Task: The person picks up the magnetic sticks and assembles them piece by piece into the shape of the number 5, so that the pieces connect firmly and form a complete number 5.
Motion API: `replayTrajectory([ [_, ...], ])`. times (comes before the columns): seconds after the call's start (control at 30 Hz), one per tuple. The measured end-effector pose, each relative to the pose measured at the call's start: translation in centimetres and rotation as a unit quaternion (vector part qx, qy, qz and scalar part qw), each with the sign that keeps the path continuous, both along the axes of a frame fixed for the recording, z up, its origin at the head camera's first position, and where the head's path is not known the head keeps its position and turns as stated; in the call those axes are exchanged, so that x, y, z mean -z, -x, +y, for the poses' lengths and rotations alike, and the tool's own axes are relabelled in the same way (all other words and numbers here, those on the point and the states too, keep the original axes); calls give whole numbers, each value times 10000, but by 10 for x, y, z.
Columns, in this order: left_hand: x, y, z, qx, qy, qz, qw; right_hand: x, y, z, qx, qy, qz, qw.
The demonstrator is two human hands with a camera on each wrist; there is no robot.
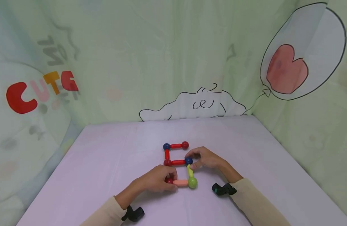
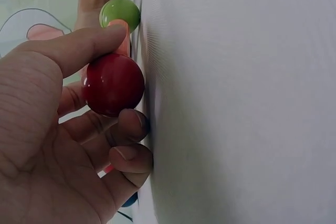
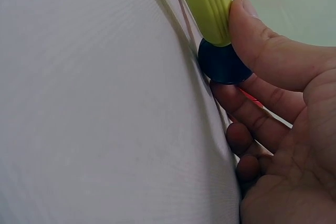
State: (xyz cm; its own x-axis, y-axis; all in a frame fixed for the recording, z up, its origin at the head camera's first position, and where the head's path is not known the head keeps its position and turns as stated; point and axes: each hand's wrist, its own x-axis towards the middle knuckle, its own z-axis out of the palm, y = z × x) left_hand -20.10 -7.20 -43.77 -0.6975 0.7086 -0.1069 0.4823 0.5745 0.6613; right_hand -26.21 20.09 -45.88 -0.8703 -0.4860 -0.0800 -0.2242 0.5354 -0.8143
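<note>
Toy rods and balls, joined end to end, lie on the table in an angular S shape. My left hand (image 1: 157, 179) grips the near-left dark red ball (image 2: 114, 85), its thumb along the salmon rod (image 1: 180, 182). That rod meets a green ball (image 1: 192, 182), from which a yellow rod (image 3: 207, 6) runs up to a blue ball (image 3: 223, 62). With my right hand (image 1: 206, 158) I pinch this blue ball, thumb beside the yellow rod's end. Beyond, a red rod (image 1: 178, 162) leads left to another red ball (image 1: 167, 163).
The far part of the shape has an upright red rod (image 1: 167, 154), a second blue ball (image 1: 166, 146), a top red rod (image 1: 175, 146) and a red end ball (image 1: 185, 145). Printed cloth (image 1: 128, 62) stands behind the pale table (image 1: 114, 150).
</note>
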Motion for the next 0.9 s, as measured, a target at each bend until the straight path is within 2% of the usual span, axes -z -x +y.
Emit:
replayTrajectory([
  [0.13,1,-2,-2,-75,-21,-65,9999,1,1,-4,-74,7,18,10000],
  [0.37,4,-3,-2,-184,72,95,9998,1,2,-10,-21,-84,33,10000],
  [0.63,1,-2,-5,-242,224,181,9993,0,5,-14,-80,-20,77,9999],
  [0.77,-1,2,-9,-122,103,-37,9999,-2,0,-9,-114,-65,253,9996],
  [0.9,-6,11,-22,-112,-128,-246,9996,-8,-9,-1,-74,-256,710,9971],
])
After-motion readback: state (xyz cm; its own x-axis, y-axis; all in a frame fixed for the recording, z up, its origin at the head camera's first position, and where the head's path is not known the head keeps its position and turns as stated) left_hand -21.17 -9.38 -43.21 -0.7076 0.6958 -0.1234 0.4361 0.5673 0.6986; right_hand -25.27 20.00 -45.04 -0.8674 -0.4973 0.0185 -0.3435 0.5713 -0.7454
